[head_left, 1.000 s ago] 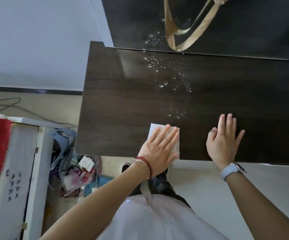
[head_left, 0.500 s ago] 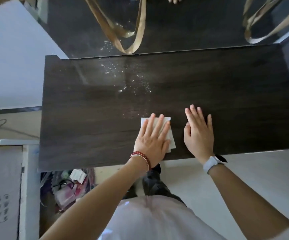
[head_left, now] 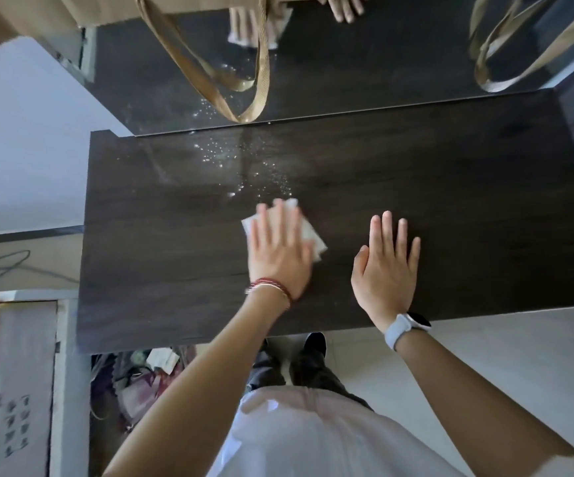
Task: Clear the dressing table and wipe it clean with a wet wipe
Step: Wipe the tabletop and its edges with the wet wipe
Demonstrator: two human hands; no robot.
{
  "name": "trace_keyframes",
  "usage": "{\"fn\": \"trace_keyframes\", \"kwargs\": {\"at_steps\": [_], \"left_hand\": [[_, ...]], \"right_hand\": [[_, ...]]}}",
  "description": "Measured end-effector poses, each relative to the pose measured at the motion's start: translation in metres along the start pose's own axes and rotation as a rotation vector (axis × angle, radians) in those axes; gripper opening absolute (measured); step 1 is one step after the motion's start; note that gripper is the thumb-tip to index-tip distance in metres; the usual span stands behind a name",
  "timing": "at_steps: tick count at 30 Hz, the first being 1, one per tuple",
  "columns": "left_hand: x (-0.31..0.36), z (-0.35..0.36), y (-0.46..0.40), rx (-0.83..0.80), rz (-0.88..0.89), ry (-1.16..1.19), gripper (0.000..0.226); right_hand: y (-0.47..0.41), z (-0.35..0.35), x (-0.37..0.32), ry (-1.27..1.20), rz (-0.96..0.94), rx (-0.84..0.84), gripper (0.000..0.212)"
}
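Since a second ago, your left hand [head_left: 278, 251] has pushed the wet wipe [head_left: 308, 232] up from the front edge toward the white specks [head_left: 244, 166], so the wiping now reaches the dirt. Its fingers lie straight and slightly spread on the soft, crumpled wipe. Your right hand [head_left: 385, 266] rests flat, fingers together, on the smooth dark wood table [head_left: 468, 208].

I have my left hand [head_left: 278, 256] flat, palm down, fingers straight and slightly spread, its forearm reaching in from the lower left (a red bracelet sits at that wrist). My right hand [head_left: 385, 266] lies flat beside it, fingers straight and together, thumb out.
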State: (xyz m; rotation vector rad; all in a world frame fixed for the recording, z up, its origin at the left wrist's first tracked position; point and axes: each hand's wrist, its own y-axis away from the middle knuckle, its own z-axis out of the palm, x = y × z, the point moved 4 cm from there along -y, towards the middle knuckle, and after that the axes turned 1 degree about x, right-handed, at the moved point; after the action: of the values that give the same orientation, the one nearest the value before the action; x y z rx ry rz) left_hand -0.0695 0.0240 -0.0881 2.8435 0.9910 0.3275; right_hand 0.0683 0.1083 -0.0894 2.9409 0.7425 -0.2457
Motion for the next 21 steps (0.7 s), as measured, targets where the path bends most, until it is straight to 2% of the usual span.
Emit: {"fn": "trace_keyframes", "kwargs": {"at_steps": [2, 3, 5, 7, 9, 10, 12, 16, 18, 21], "left_hand": [[0.009, 0.002, 0.001, -0.059, 0.188, -0.044, 0.062], [-0.011, -0.001, -0.003, -0.020, 0.181, -0.057, 0.061], [-0.075, -0.014, 0.000, 0.071, -0.010, -0.052, 0.059], [-0.141, -0.024, 0.009, 0.037, -0.303, -0.004, 0.056], [-0.159, -0.029, 0.013, 0.002, -0.503, 0.036, 0.055], [-0.147, -0.027, 0.012, 0.017, -0.514, 0.043, 0.055], [-0.103, -0.015, 0.009, 0.003, -0.353, 0.036, 0.058], [-0.002, 0.008, 0.026, -0.031, 0.132, -0.056, 0.061], [0.040, 0.017, 0.041, -0.031, 0.333, -0.117, 0.059], [0.085, 0.027, 0.056, -0.127, 0.552, -0.189, 0.057]], "right_hand": [[0.001, 0.000, 0.001, -0.004, -0.006, 0.010, 0.055], [0.001, 0.000, 0.001, -0.002, -0.006, 0.014, 0.054], [0.001, 0.001, 0.001, 0.010, -0.005, 0.003, 0.055], [0.002, 0.003, -0.001, 0.045, -0.017, -0.016, 0.057], [0.000, 0.003, -0.004, 0.058, -0.016, -0.029, 0.058], [-0.001, 0.002, -0.004, 0.034, -0.011, -0.038, 0.057], [-0.006, -0.001, -0.001, -0.052, -0.055, -0.047, 0.053], [-0.016, -0.015, 0.026, -0.245, -0.199, -0.045, 0.048], [-0.012, -0.021, 0.051, -0.264, -0.113, 0.003, 0.047], [0.005, -0.026, 0.084, -0.257, 0.009, 0.038, 0.046]]}}
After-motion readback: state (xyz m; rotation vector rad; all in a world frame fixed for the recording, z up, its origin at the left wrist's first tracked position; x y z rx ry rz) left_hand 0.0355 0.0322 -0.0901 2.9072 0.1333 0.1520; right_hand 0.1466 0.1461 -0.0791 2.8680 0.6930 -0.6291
